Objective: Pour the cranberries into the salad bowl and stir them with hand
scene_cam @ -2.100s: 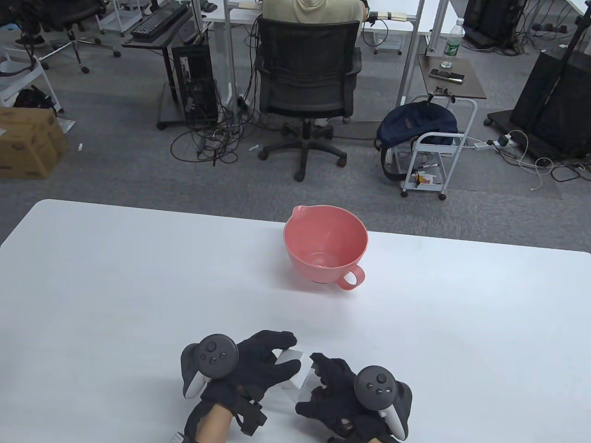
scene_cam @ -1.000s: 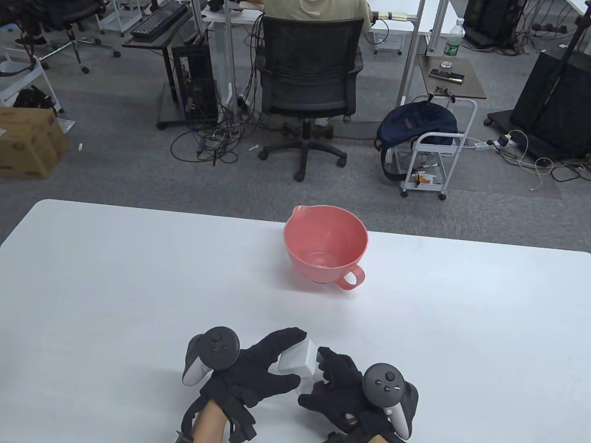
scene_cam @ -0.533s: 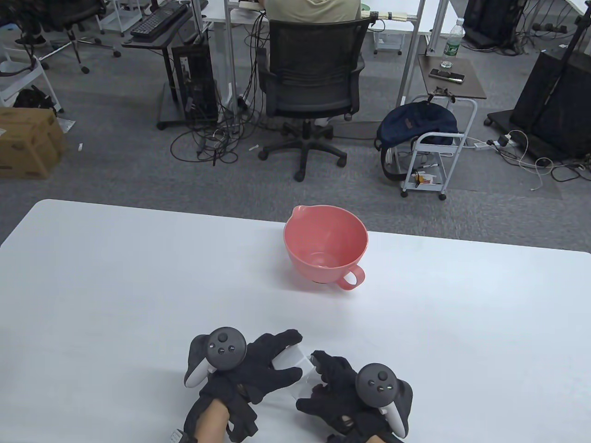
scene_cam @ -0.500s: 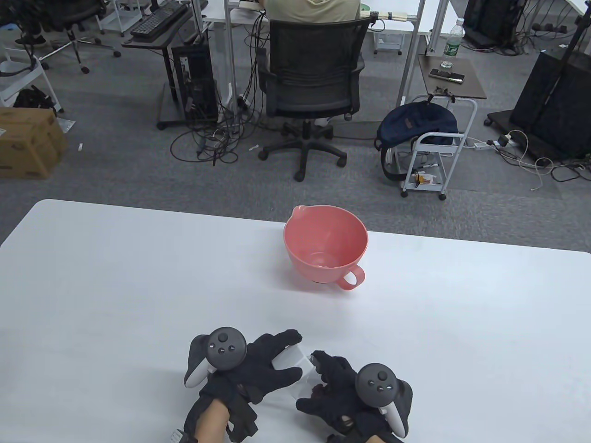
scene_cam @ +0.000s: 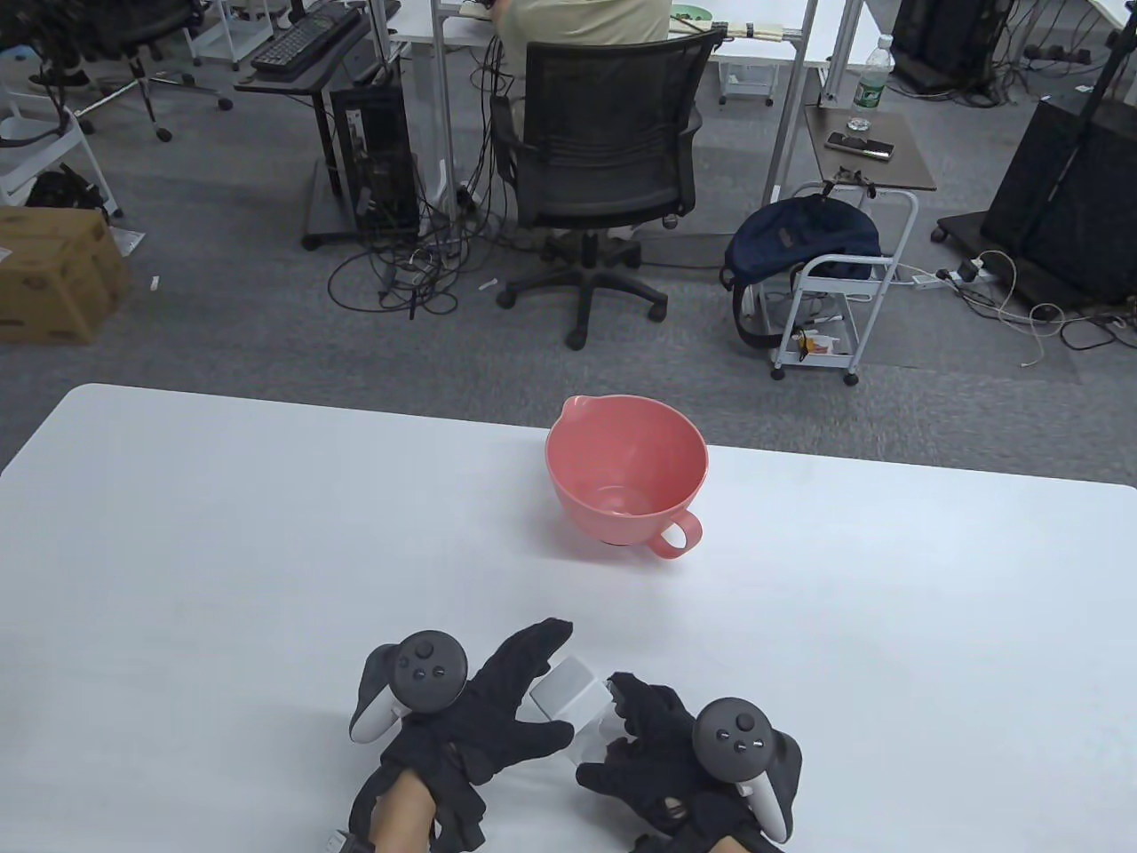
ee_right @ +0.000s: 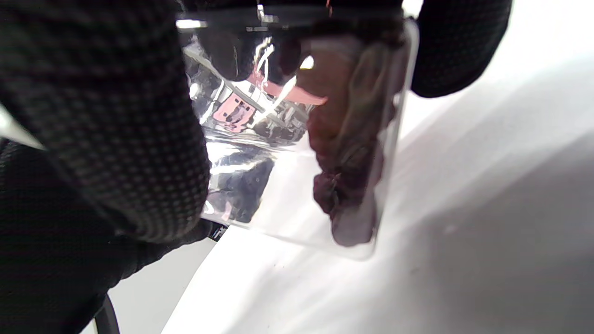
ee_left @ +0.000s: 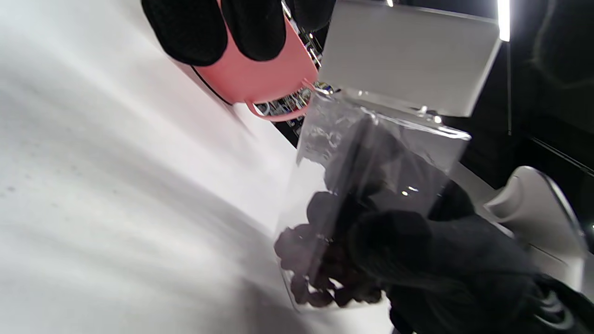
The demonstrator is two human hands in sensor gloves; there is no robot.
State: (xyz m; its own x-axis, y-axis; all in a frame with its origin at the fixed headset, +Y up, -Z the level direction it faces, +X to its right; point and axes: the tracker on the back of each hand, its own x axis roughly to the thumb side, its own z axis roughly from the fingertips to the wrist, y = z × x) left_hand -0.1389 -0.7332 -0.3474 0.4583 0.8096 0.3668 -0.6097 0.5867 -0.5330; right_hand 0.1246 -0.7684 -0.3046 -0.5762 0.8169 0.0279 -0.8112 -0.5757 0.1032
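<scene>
A pink salad bowl (scene_cam: 626, 471) with a spout and handle stands empty at the table's middle. Near the front edge both gloved hands hold a clear bag of cranberries (scene_cam: 568, 697) with a white header card. My left hand (scene_cam: 520, 697) grips the header between its fingers and thumb. My right hand (scene_cam: 635, 724) pinches the clear lower part. In the left wrist view the bag (ee_left: 371, 153) hangs with dark cranberries (ee_left: 325, 260) at its bottom, and the bowl (ee_left: 260, 74) stands behind. The right wrist view shows the bag (ee_right: 287, 185) close up, with the cranberries (ee_right: 345, 162) inside.
The white table (scene_cam: 222, 551) stretches wide on both sides of the hands. Beyond its far edge a person sits in a black office chair (scene_cam: 604, 142) at a desk. A white cart (scene_cam: 835, 302) with a dark backpack stands on the carpet.
Both hands have stayed in place, working at the bag's top. The white header has tilted a little and my left forefinger has stretched further out. The seated person has shifted left.
</scene>
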